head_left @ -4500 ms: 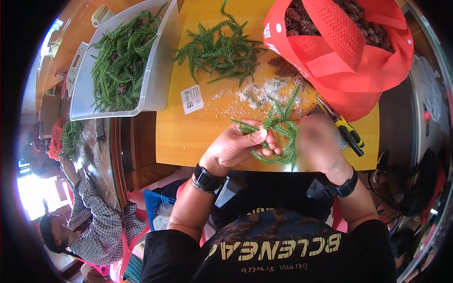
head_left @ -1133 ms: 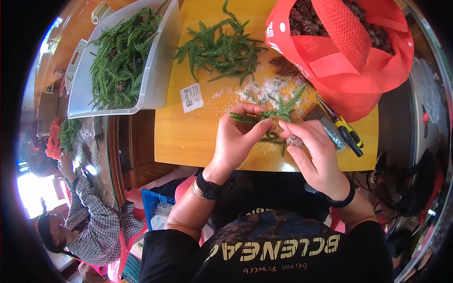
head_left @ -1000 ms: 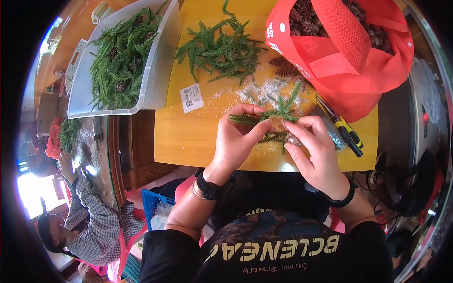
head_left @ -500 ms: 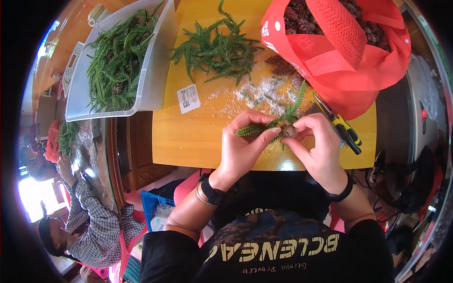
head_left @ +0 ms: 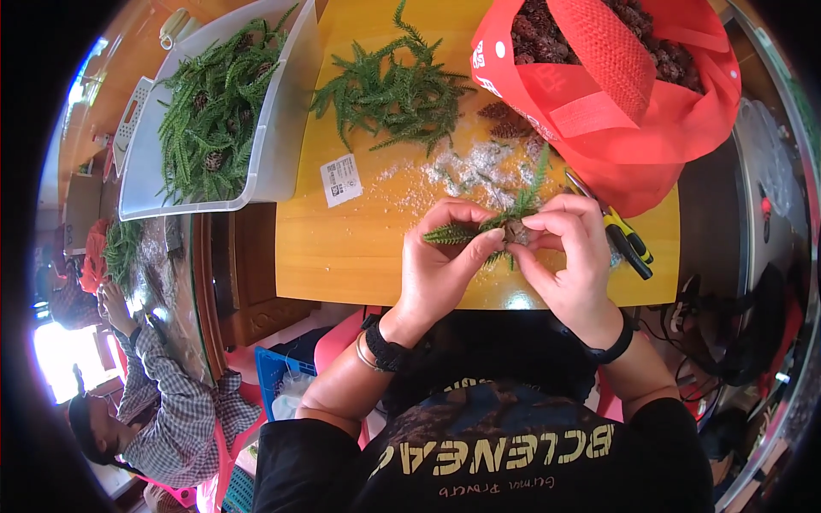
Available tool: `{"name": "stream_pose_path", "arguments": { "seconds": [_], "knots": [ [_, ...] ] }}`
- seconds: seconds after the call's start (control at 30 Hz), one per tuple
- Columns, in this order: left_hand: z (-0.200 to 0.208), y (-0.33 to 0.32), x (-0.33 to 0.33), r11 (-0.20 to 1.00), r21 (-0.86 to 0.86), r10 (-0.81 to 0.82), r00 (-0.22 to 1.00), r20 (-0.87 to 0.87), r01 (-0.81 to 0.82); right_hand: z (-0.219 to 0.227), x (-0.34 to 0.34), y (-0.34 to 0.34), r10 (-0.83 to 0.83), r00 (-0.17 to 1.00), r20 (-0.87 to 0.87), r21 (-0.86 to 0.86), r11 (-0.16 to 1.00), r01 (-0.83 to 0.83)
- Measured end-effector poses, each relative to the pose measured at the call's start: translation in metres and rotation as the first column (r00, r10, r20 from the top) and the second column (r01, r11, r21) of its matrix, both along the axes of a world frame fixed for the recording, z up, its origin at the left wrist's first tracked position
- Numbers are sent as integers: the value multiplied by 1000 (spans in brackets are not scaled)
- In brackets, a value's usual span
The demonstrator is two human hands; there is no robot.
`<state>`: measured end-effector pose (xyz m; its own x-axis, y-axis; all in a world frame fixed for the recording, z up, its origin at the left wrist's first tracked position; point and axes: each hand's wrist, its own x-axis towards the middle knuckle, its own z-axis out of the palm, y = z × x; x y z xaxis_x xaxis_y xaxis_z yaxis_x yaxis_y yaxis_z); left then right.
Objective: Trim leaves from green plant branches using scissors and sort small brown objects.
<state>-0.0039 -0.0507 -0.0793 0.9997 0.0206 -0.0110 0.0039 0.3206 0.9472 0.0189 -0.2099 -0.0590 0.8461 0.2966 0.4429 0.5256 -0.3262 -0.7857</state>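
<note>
Over the near part of the yellow table, my left hand [head_left: 453, 252] pinches a green artificial pine sprig [head_left: 530, 188] between thumb and fingers. One frond points up and away, another sticks out to the left. My right hand [head_left: 564, 244] closes its thumb and fingertips on a brown pine cone [head_left: 516, 232] at the sprig's middle, so the two hands almost meet. My fingers cover part of the cone. Just right of my right hand lie pliers with yellow-and-black handles [head_left: 631, 244], and white flakes [head_left: 483, 167] are scattered beyond my hands.
A heap of green sprigs [head_left: 393, 90] lies at the table's far side. To the left is a clear plastic bin [head_left: 278, 128] of sprigs with cones. A red bag [head_left: 658, 137] full of pine cones stands far right. A paper label [head_left: 341, 180] lies on the table. Another person [head_left: 175, 419] works at left.
My right fingers have shifted slightly on the pine cone, and the cone is turned a little. Both hands stay in nearly the same place. The red bag appears marginally further left.
</note>
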Motion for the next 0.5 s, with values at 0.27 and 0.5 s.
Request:
{"name": "stream_pose_path", "arguments": {
  "seconds": [0.27, 0.5],
  "knots": [
    [0, 2, 2, 997, -71, -17, 1000, 15, 18, 1, 2, 0, 5, 979, 205, -82, 997, 12],
    [2, 0, 0, 996, -94, -4, 999, -52, -1, -1, 1, -2, 17, 985, 174, -74, 997, -5]
  ]
}}
